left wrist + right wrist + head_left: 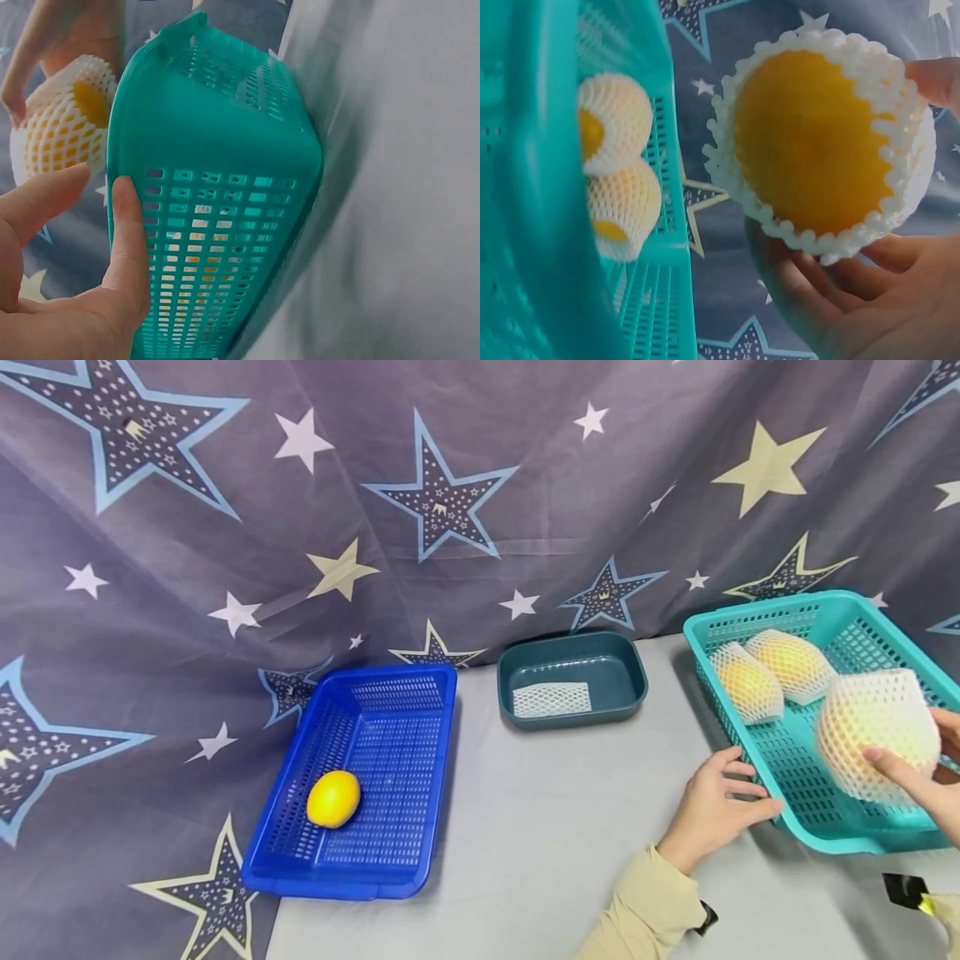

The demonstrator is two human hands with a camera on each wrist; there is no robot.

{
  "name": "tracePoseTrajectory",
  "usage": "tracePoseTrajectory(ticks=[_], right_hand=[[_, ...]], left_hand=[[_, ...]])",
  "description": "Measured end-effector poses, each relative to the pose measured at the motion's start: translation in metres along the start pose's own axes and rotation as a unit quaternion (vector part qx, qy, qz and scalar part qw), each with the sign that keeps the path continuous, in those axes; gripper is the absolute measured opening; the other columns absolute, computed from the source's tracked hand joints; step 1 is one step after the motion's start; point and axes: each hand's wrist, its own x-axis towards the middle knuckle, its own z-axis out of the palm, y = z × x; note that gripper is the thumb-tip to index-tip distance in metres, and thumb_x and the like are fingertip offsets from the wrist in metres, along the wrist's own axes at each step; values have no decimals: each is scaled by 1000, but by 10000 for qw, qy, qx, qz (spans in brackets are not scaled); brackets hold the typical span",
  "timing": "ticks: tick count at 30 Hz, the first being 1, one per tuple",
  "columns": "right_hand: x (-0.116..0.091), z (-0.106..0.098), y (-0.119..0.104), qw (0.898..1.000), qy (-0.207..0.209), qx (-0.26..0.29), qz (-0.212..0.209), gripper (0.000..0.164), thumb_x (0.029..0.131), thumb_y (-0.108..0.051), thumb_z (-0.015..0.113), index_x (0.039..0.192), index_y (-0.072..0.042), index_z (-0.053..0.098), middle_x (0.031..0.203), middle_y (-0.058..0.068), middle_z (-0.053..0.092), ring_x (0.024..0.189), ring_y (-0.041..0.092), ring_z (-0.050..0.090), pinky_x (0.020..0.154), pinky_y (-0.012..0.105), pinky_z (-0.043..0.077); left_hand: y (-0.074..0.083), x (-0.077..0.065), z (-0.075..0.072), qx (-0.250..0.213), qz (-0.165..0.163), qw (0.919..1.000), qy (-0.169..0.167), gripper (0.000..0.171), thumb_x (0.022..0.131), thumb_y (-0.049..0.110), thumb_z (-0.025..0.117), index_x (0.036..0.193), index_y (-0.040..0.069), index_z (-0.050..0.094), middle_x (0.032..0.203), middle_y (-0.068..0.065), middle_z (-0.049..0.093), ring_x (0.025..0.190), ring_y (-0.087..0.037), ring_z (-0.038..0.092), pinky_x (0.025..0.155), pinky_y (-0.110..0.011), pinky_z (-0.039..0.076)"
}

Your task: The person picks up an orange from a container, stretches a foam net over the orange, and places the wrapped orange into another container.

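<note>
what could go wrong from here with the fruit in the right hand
The held fruit might slip out of its foam net: one end is open, showing bare yellow skin, and the right hand grips it through the net.

If dropped, it could knock the two netted fruits in the teal basket.

The left hand appears to touch the basket only at one side, so a bump might shift it.

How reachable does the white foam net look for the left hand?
Probably yes: the left hand only touches the turquoise plastic basket, and the net lies uncovered in the open dark-teal tray.
</note>
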Motion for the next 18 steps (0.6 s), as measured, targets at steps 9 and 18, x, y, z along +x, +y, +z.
tracePoseTrajectory(ticks=[9,18], right_hand=[[26,-7,33,9961,20,-685,552,71,88,-26,73,149,-13,38,98,-31,36,75,-18,30,46,7,33],[25,-6,11,9882,130,-1363,683,72,89,-32,72,142,7,43,108,8,55,83,-8,39,62,5,25]], left_hand=[[2,2,8,142,-305,9990,310,69,85,6,78,144,23,47,112,19,59,91,-3,65,69,-19,53],[2,3,10,126,-429,9982,394,70,83,6,79,142,28,48,109,20,59,87,0,62,67,-20,53]])
